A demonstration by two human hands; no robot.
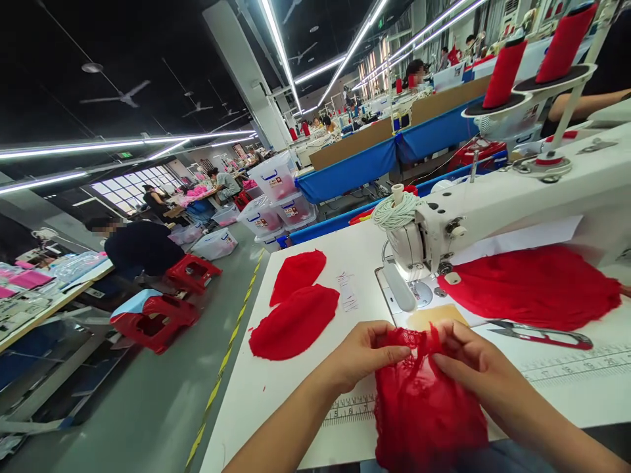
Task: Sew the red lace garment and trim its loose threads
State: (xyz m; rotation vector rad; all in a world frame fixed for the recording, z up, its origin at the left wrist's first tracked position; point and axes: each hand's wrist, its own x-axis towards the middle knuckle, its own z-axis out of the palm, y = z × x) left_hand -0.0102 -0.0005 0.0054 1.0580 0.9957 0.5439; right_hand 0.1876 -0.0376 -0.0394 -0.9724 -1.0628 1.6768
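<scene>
A piece of sheer red lace fabric [428, 407] hangs between my two hands over the table's front edge. My left hand [367, 355] pinches its upper left corner, thumb on top. At the upper right, my right hand [468, 361] pinches the edge, where a thin red strip stands up. Just beyond is the sewing machine [419, 243], its needle area lit. Two red fabric cut pieces [296, 322] lie to the left on the white table [290, 407]. A larger red fabric piece [532, 286] lies under the machine arm, with thread snips [542, 334] in front of it.
Red thread cones [505, 72] stand on a holder at upper right. A printed ruler [350, 410] runs along the table's front. Clear plastic bins [273, 177] are stacked beyond the table. Red stools [152, 318] and a seated person [140, 243] are across the aisle at left.
</scene>
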